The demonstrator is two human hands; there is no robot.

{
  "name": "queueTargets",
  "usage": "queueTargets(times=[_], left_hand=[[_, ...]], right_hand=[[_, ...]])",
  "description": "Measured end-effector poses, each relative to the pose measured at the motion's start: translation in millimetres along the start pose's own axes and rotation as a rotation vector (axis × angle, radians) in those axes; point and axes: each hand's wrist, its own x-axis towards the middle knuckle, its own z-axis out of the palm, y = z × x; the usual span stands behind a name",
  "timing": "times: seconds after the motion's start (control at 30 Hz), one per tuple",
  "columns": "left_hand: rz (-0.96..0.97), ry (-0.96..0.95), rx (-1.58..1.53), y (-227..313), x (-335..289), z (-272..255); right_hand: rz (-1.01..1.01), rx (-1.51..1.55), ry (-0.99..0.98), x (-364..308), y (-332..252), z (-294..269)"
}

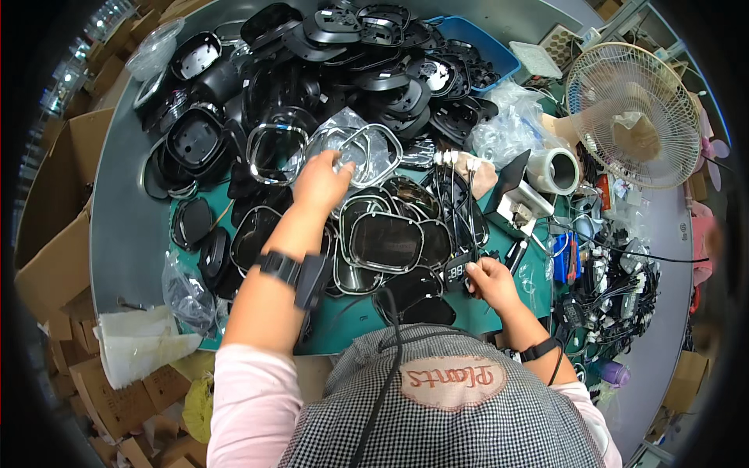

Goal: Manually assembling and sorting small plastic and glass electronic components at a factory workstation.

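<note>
My left hand (320,186) reaches over the heap, its fingers and thumb closing on the near edge of a silver rounded frame (380,129). Clear plastic film (343,121) lies under and around that frame. Lower right, my right hand (495,282) pinches a small black display module (458,272) with pale digits on its face. Between the hands rest several dark glossy panels with silver rims, one rimmed panel (385,242) on top. Another silver frame (277,154) lies left of my left hand. Black cables with white plugs (452,160) stand beyond the module.
Black plastic housings (273,86) are heaped at the back, beside a blue bin (499,54). On the right stand a fan (633,117), a tape roll (554,171), a black box-shaped fixture (516,204) and tangled cables (616,288). Cardboard boxes (58,203) line the left side.
</note>
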Motion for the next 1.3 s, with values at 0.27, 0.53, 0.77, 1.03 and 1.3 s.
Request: queueTargets(times=[0.27,0.53,0.77,1.03,1.3], left_hand=[[-0.252,-0.191,0.286,-38,74,34],[0.18,0.25,-0.493,41,-34,-13],[0.164,-0.289,-0.856,39,-152,-42],[0.05,0.331,-0.104,-75,-110,-127],[-0.467,-0.417,0.377,-159,-93,-136]], right_hand=[[-0.015,0.052,0.099,-13,-7,4],[-0.381,0.045,0.143,19,-50,21],[-0.316,0.185,-0.312,30,-100,57],[-0.279,0.316,0.103,8,-104,44],[-0.208,0.301,0.245,-1,-71,21]])
